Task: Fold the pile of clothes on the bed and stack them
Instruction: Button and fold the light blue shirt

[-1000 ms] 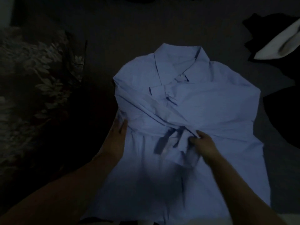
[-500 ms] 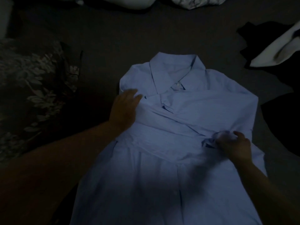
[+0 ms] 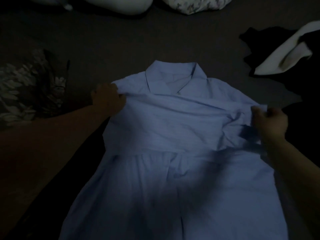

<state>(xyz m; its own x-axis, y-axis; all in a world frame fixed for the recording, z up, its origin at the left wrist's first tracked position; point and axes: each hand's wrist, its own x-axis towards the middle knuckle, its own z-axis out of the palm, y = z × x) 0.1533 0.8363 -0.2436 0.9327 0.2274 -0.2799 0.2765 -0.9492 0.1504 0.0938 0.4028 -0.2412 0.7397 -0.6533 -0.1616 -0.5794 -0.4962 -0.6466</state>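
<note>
Pale blue cotton fills the middle of the view: the shirt [image 3: 173,135] lies flat on the bed [image 3: 121,40], collar pointing away from the person, hem running off the near edge of the picture. A sleeve is folded across the chest, reaching from the left shoulder over to the right side. The left hand [image 3: 108,99] sits at the shirt's left shoulder, fingers curled and pinching the cloth at the shoulder edge, knuckles on the dark sheet just beside the fabric. The right hand [image 3: 270,122] is at the opposite edge, chest height, fingers closed round a bunched end of the folded sleeve; the cloth puckers and lifts a little where that hand holds it. Both forearms come in from the near corners, and a soft shadow falls over the lower half of the shirt. The bed's cover is a dark, plain grey-brown, dimly lit. To the left, well apart from the shirt, lies a patterned cushion [image 3: 29,85] with a pale leaf print. Along the far edge rest a white pillow [image 3: 117,5] and a second patterned pillow [image 3: 195,4], both partly cut off by the frame. On the right, near the shirt's shoulder but not touching it, a black garment [image 3: 270,42] is spread out with a white cloth [image 3: 287,56] lying across it. The light is low, so finer detail in the dark cloth cannot be made out.
</note>
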